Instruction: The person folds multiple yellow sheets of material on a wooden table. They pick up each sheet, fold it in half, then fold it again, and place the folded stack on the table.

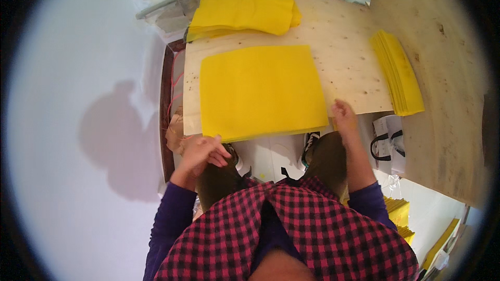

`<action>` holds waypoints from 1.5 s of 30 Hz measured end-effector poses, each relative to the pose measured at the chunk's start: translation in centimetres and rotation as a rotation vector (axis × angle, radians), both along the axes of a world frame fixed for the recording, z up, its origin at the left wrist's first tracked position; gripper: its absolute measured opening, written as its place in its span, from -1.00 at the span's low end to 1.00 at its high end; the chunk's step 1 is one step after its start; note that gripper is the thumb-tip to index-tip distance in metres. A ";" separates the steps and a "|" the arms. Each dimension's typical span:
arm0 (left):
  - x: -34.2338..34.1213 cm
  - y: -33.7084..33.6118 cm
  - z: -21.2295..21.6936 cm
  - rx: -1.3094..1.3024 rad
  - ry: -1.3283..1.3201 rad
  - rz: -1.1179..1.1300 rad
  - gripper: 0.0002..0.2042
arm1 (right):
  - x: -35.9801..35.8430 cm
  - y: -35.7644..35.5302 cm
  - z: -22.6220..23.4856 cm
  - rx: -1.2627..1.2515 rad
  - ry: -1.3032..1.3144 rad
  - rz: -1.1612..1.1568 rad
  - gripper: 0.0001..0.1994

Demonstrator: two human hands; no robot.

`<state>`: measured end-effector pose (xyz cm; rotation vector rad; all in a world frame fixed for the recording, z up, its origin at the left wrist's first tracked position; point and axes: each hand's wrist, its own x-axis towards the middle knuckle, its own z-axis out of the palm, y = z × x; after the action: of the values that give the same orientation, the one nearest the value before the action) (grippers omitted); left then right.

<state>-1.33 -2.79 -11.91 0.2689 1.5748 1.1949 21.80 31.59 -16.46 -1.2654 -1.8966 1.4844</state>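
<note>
A flat yellow stack of fabric-like sheets (263, 90) lies in front of me on the pale wooden board, its near edge hanging a little over the board's front. My left hand (204, 153) is by the stack's near left corner, fingers stretched and apart, holding nothing; whether a fingertip touches the corner I cannot tell. Beside the near right corner is my right hand (344, 117), raised with its fingers loosely bent. Nothing shows in it, and it looks just apart from the stack.
Another yellow pile (245, 10), loosely folded, lies at the board's far left. A narrow yellow bundle (398, 72) stands at the right against an upright wooden panel (442, 77). A white bag with black handles (389, 143) and more yellow bundles (398, 213) are lower right.
</note>
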 end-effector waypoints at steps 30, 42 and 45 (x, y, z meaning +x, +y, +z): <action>-20.8 29.2 -2.8 0.312 -0.276 0.371 -0.47 | -29.1 15.7 -0.8 -0.078 -0.001 0.195 -0.68; -18.2 32.2 -2.7 0.296 -0.313 0.270 -0.55 | -30.3 18.1 0.7 0.593 0.056 0.183 -0.78; -18.7 32.0 -2.8 0.322 -0.307 0.290 -0.54 | -31.1 19.1 1.8 0.586 0.144 0.195 -0.75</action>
<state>-20.01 29.18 -14.74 0.0575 1.1771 1.6349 -9.31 50.67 -14.64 -0.7041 -2.1756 0.9499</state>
